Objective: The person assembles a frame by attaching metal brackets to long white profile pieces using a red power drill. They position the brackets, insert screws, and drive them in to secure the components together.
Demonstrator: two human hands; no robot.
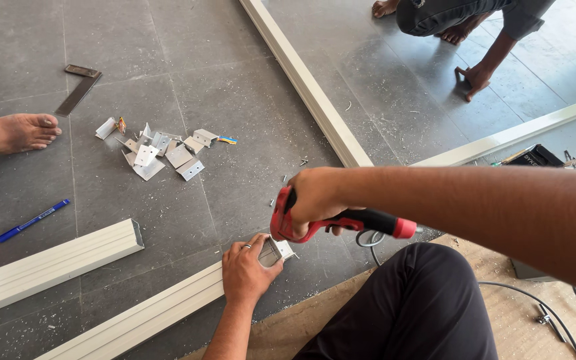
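right hand point(315, 200) fingers grip a red drill point(341, 223); left hand point(245, 270) fingers hold the cream profile point(148, 317) end.

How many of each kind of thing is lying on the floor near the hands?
Red power drill, held in the right hand: 1
Cream aluminium frame bars, one under the left hand, one to its left: 2
Blue pen: 1
Flat metal square ruler: 1
Pile of small metal corner brackets, too jumbled to count singly: 1
Total: 6
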